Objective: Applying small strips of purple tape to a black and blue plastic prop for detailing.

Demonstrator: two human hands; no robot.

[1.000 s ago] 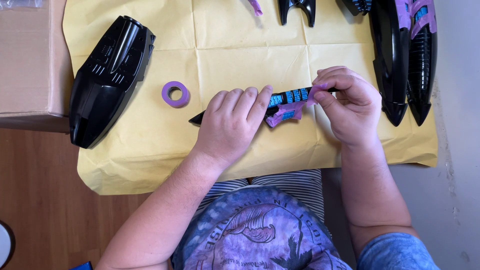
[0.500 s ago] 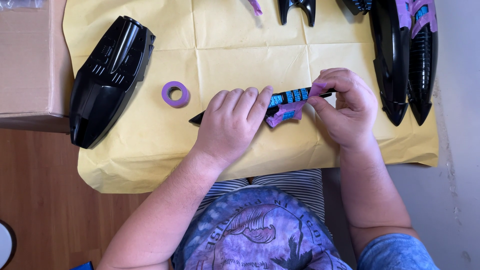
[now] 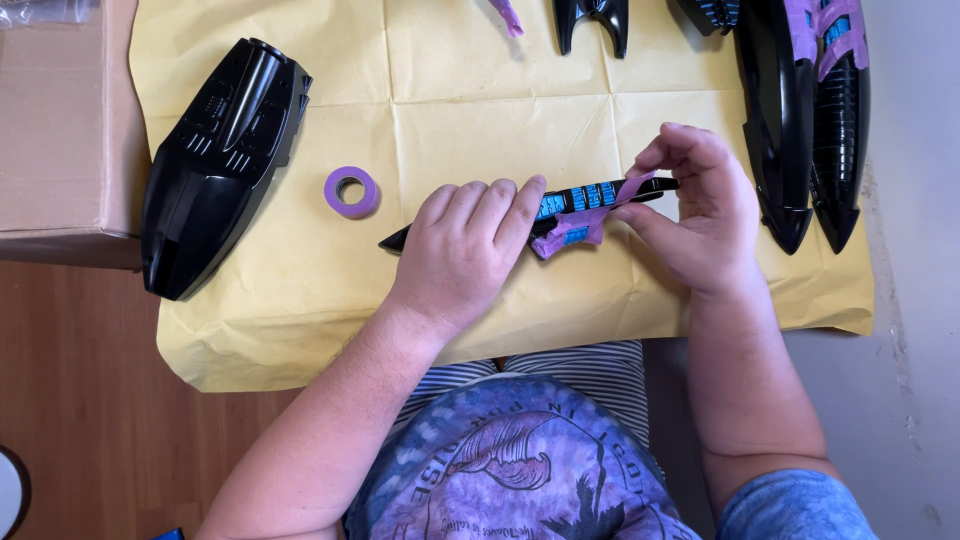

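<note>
Hands (image 3: pixel 585 225) on slim glossy black part (image 3: pixel 600 195), crinkled purple tape (image 3: pixel 580 228).

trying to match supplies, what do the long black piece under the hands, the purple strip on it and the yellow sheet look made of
The long black piece looks like glossy moulded plastic with painted blue panels, judging by its hard sheen. The purple strip looks like thin matte masking tape, crinkled, matching the purple tape roll. The yellow sheet looks like matte paper, going by its sharp fold creases.

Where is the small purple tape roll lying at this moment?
In the head view, the purple tape roll lies flat on the yellow paper, between the large black shell and the left hand, touching neither.
</note>
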